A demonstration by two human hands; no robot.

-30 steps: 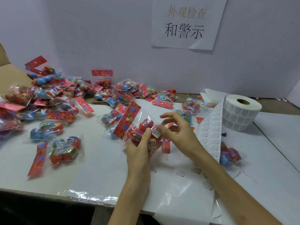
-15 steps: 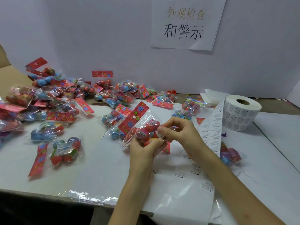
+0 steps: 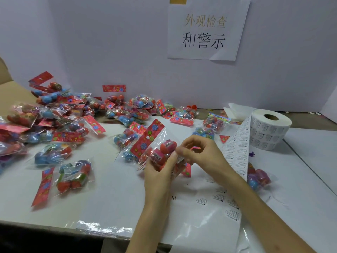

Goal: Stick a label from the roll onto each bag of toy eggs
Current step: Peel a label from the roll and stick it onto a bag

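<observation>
Holding bag of toy eggs (image 3: 158, 143) raised over the table (image 3: 109, 198), centre: left hand (image 3: 160, 173) grips it from below, fingers curled round. Right hand (image 3: 198, 152) pinches the bag's right edge, thumb against forefinger. Label roll (image 3: 269, 130) stands at right, its strip (image 3: 237, 152) trailing beside the right forearm. Barcode stickers on eggs, unreadable. Wall sign (image 3: 206, 30): 外观检查 和警示.

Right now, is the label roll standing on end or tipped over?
On end: the label roll has its core hole facing up, its strip unwound beside it.

clear bag of red eggs (image 3: 160, 152) tilted near unwound label roll (image 3: 269, 131).
</observation>
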